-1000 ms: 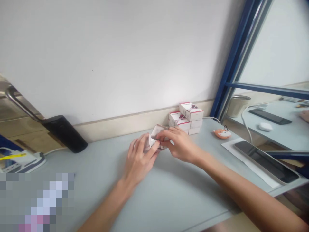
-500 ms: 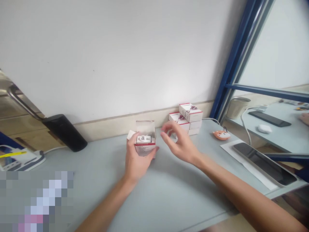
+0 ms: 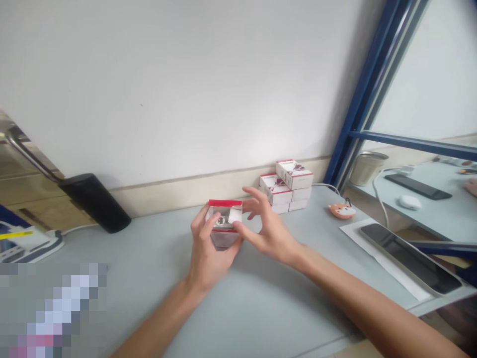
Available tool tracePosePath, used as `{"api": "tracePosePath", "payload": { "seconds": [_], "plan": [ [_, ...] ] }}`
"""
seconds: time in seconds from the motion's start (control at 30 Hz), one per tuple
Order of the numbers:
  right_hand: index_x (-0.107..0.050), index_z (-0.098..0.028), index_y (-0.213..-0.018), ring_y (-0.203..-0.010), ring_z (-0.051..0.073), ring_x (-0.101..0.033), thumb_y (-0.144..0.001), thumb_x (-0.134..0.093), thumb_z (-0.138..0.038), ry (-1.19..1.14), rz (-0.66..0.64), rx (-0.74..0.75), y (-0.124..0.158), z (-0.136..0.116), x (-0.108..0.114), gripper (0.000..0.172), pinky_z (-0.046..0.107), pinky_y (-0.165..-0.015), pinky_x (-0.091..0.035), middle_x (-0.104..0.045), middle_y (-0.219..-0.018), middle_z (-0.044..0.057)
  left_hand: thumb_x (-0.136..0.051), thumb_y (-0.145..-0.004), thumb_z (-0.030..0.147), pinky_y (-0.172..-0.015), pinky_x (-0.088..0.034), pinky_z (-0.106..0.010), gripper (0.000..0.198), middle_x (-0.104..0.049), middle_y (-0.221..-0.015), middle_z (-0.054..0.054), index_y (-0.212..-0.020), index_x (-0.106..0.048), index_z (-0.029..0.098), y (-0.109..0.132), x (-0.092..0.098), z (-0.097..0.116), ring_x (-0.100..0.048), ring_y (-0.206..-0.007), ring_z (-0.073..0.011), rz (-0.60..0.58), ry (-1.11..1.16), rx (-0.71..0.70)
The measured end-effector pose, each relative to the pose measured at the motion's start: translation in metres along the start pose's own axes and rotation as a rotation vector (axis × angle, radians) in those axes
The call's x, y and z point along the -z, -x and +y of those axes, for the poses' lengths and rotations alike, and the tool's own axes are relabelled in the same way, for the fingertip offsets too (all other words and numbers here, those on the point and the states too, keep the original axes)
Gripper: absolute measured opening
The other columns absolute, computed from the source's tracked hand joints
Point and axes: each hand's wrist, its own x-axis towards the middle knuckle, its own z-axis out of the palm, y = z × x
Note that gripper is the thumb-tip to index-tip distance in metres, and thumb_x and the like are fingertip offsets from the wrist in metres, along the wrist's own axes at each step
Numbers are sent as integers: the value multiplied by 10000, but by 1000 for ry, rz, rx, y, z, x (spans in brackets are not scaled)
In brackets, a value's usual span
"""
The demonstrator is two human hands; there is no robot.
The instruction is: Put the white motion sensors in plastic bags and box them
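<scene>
My left hand (image 3: 206,253) grips a small white box with a red band and a clear window (image 3: 224,222), held above the grey table (image 3: 261,298). A small metal part shows through the window. My right hand (image 3: 266,228) touches the box's right side with thumb and fingertips, the other fingers spread. Behind it, a stack of several white and red boxes (image 3: 288,185) stands against the wall.
A black cylinder on a metal handle (image 3: 93,201) lies at the back left. An orange fox-shaped case (image 3: 342,210), a phone (image 3: 410,256) on white paper and a metal cup (image 3: 365,168) are at the right. A blue frame (image 3: 368,84) borders a second desk.
The box was raised off the table in my left hand, then turned over so its red band is now on top. My right hand let go and has returned to its right side.
</scene>
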Motion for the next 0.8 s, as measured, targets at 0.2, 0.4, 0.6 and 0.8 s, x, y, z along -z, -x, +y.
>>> {"api": "tracePosePath", "payload": {
  "seconds": [0.2,0.4,0.6,0.8],
  "plan": [
    [-565,-332,-1402,-1082,220,-697,-1027,-604,-343,87,-17,89,-3,-6,5,377,401,-934,-594,-683,-1341,59,-825,-835,107,-996,-611,-434,807,-634,-1325,-118,-1499,-400,277,-3,1,0,-671,-1229,-250,-68,25,-101],
    [-630,-296,-1337,-1058,214,-698,-1033,-622,-421,151,-68,164,-3,-4,10,329,368,-902,-584,-704,-1219,64,-836,-836,199,-889,-625,-387,634,-618,-1234,-113,-1367,-492,246,2,1,8,-621,-1201,-258,-92,11,113],
    [-706,-270,-1137,-987,193,-696,-992,-642,-269,107,40,100,-4,-13,8,158,330,-825,-576,-707,-1103,48,-920,-733,195,-880,-638,-418,734,-511,-1262,-157,-1323,-489,254,3,-2,8,-370,-1438,-338,-31,-116,88],
    [-690,-267,-1205,-1064,202,-686,-1022,-602,-294,112,-34,161,-4,-7,11,205,359,-920,-579,-662,-1206,76,-917,-730,185,-884,-643,-477,822,-431,-1353,-148,-1362,-405,295,6,-4,-2,-545,-1318,-318,-33,19,98]
  ]
}}
